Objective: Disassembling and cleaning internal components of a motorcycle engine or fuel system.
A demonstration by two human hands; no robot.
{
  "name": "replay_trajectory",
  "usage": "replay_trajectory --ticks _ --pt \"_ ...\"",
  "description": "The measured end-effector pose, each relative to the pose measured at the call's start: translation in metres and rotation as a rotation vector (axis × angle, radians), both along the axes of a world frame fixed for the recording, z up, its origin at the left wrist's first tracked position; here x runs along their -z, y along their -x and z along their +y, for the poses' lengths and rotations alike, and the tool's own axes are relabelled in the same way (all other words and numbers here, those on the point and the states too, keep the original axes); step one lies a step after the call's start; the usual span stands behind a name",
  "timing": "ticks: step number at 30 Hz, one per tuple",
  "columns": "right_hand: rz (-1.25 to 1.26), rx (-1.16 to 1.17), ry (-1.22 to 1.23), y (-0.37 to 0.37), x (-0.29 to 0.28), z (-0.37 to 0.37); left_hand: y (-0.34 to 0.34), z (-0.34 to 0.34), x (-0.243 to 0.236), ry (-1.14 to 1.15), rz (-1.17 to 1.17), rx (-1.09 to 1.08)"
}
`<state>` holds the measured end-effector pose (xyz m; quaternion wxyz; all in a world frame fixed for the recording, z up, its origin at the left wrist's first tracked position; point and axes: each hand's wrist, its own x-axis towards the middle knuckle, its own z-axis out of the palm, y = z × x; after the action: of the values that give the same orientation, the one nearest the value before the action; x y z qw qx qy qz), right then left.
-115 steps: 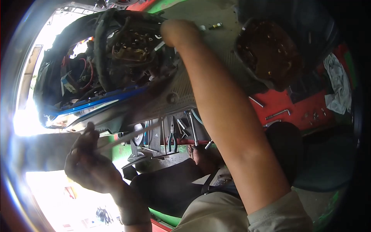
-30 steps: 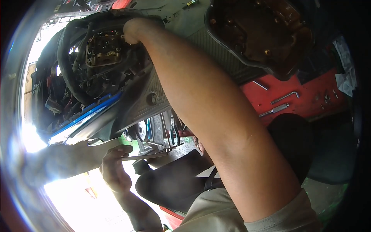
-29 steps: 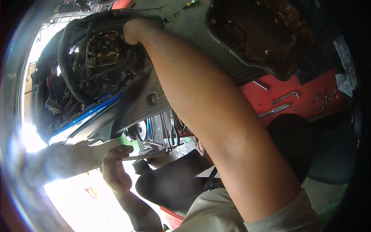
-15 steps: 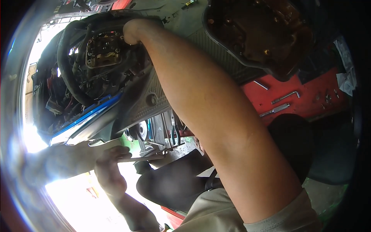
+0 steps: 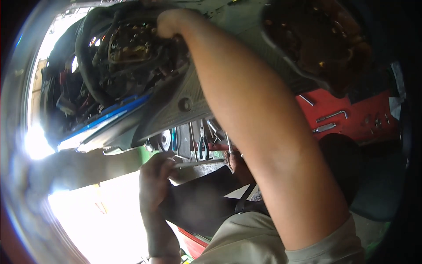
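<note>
My right arm crosses the picture from the lower right to the opened engine (image 5: 132, 48), whose oily metal top lies exposed at the upper left. My right hand (image 5: 169, 23) is bent down at the engine's near right corner, its fingers hidden. Lower left, my left hand (image 5: 154, 180) is closed round a long thin metal tool (image 5: 200, 163) that points right, over my dark-trousered thigh. By the tool's far end is a skin-coloured patch (image 5: 236, 163), partly behind my arm; I cannot tell whose hand or foot it is.
A large brown, oily pan-like part (image 5: 316, 44) lies upper right. On a red surface (image 5: 365, 103) are an L-shaped wrench (image 5: 332, 116), a short metal bar (image 5: 306, 100) and small bolts (image 5: 380, 123). Pliers (image 5: 203, 147) lie among tools below the ribbed floorboard. A blue-edged panel (image 5: 112, 115) borders the engine.
My left hand has moved right and slightly up with the metal tool. The whole view has shifted, so the engine and pan appear higher and further right. My right hand stays at the engine.
</note>
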<state>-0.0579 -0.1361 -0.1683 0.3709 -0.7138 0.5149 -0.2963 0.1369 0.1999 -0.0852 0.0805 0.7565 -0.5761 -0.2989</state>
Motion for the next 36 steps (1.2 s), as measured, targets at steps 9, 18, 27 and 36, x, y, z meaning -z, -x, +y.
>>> replay_trajectory --ticks 9,18,27,36 --pt "-0.144 -0.103 -0.105 0.019 0.003 0.008 -0.043 0.009 0.206 0.171 0.590 -0.360" --pt "-0.318 0.066 -0.150 0.012 -0.007 0.028 0.008 0.019 0.258 0.015 -0.127 0.118" --pt "-0.356 -0.096 -0.086 0.010 0.001 0.020 -0.106 -0.019 0.231 -0.094 -0.432 0.234" --pt "0.324 -0.180 0.563 0.003 0.027 -0.014 -0.079 -0.025 0.214 -0.149 -0.467 0.407"
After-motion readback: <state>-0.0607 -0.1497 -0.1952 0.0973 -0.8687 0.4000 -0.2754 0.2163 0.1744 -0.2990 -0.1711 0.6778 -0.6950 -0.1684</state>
